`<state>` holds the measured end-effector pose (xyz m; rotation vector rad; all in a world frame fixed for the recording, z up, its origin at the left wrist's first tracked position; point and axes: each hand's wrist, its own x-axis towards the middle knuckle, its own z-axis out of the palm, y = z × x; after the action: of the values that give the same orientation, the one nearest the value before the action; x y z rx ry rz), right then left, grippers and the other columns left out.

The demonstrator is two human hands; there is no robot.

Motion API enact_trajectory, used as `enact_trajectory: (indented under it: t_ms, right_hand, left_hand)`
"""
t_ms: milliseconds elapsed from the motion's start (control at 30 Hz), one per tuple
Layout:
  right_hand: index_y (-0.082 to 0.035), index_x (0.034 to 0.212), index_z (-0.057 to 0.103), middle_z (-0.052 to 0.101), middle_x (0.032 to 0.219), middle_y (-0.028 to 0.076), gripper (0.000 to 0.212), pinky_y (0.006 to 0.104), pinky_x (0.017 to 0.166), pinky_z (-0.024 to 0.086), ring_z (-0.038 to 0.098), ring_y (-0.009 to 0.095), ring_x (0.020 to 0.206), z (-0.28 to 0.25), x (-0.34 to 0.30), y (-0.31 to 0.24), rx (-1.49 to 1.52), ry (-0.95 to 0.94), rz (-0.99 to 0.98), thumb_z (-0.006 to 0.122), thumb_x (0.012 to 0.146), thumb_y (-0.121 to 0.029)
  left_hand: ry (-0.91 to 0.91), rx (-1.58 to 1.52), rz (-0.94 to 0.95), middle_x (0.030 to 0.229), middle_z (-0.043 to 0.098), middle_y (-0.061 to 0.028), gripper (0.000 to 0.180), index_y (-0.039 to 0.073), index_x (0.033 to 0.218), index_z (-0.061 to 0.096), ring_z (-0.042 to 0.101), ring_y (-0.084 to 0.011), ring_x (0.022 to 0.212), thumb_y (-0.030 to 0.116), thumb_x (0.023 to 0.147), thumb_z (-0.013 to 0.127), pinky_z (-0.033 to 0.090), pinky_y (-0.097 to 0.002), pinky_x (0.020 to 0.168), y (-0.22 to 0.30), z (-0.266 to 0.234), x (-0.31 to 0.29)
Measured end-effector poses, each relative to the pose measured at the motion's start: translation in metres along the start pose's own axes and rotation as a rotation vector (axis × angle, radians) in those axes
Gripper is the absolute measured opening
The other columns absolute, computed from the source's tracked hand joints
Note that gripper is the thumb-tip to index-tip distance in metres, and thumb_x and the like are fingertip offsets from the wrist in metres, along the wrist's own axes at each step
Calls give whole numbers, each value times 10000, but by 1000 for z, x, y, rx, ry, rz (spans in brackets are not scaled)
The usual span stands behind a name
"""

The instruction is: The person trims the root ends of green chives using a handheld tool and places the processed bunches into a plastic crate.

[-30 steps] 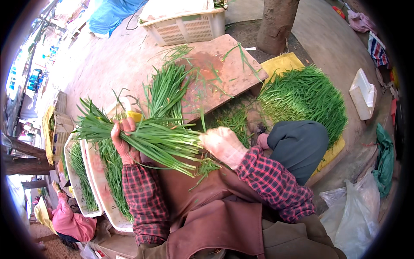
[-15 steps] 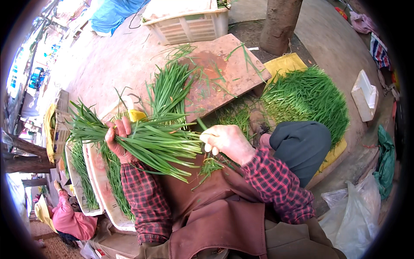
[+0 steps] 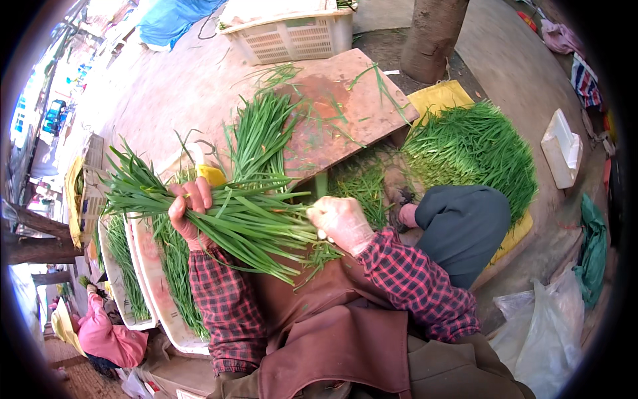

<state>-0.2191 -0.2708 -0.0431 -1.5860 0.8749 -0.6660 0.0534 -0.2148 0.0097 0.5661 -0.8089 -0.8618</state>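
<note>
Head view: left hand [image 3: 188, 228] curls its fingers around the bunch of greens [image 3: 262, 216], left of frame centre; right hand [image 3: 344, 223] pinches its stem ends [image 3: 303, 225]. A light left grip should spare the leaves.

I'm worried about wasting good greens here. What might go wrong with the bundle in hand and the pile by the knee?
The bundle fans out loosely from the left hand, so some stems could slip onto the apron.
The right hand is close at the stem ends, so a hard tug might bend or snap some.
The knee is right beside the pile, so a leg shift may crush or scatter it.
</note>
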Motion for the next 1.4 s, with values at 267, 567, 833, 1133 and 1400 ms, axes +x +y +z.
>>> enact_trajectory:
  t_ms: [267,567,833,1133,1400]
  right_hand:
    - [-69,968,727,686,825,85,193,366,685,544,678,270,749,-34,-4,35,-554,24,-182,639,952,-240]
    - [-61,977,722,619,783,88,200,390,675,524,636,281,743,21,17,-37,-396,163,-614,750,854,-217]
    - [-77,780,601,570,723,86,147,417,601,492,610,283,657,4,18,-12,-558,432,-590,693,875,-143]
    - [-117,738,670,691,692,108,274,428,582,556,687,301,618,-36,-1,55,-934,49,-66,577,932,-286]
    - [10,1065,713,689,726,54,195,244,577,494,599,87,579,-26,5,16,-60,115,-64,647,968,-145]
  left_hand:
    - [-33,-53,8,603,436,16,216,147,757,448,434,-134,676,210,912,584,480,-325,766,2,-9,-1]
    - [-126,3,-73,611,443,12,224,139,758,452,435,-140,683,222,907,597,464,-314,770,-14,-4,-1]
    - [-53,-66,2,701,467,24,225,135,764,459,427,-148,767,227,879,629,469,-333,817,-7,-1,-2]
    - [-50,-168,-19,696,469,27,203,137,759,476,419,-130,761,191,909,601,471,-310,773,6,-8,-5]
    - [-160,-317,-27,705,488,5,191,116,765,457,441,-144,761,189,909,559,469,-303,733,-4,-7,-2]
